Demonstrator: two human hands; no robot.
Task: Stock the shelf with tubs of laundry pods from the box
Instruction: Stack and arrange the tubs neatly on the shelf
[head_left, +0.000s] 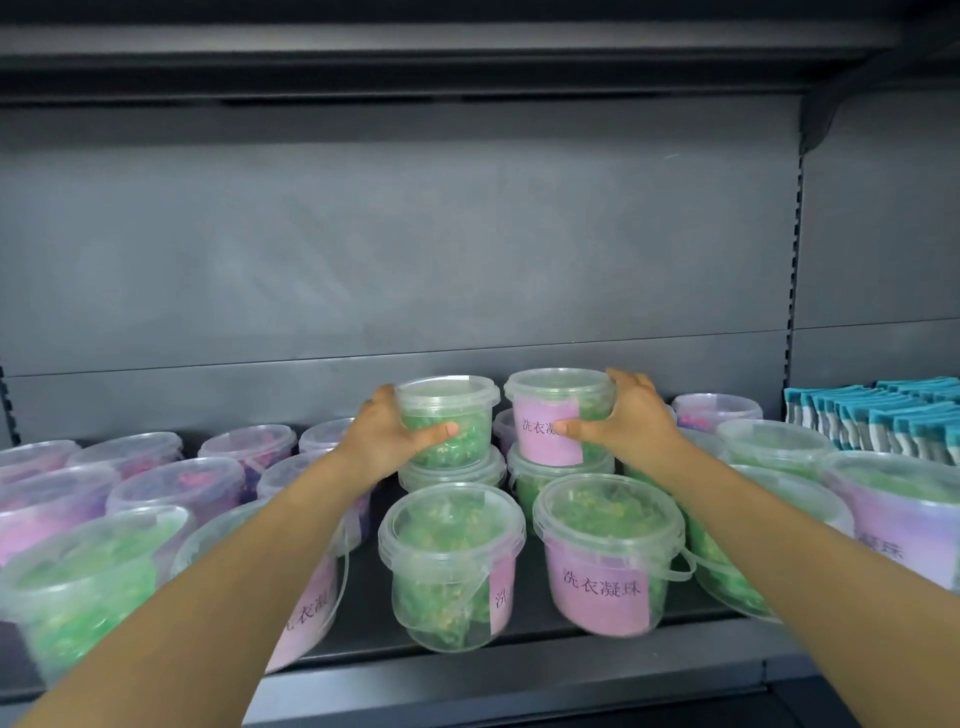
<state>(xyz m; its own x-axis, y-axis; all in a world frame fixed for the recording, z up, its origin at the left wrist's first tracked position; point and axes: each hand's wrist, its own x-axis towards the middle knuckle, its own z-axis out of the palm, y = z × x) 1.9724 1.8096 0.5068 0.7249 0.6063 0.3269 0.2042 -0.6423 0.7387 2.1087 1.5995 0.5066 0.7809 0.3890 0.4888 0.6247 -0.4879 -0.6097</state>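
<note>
The left hand (387, 436) curls fingers round a plain tub (457, 410), the right hand (631, 421) round the labelled tub (550, 413) alongside (both stacked).

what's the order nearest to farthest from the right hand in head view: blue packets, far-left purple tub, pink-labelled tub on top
1. pink-labelled tub, held by the right hand
2. blue packets, to its right
3. far-left purple tub, shelf's left end
</note>
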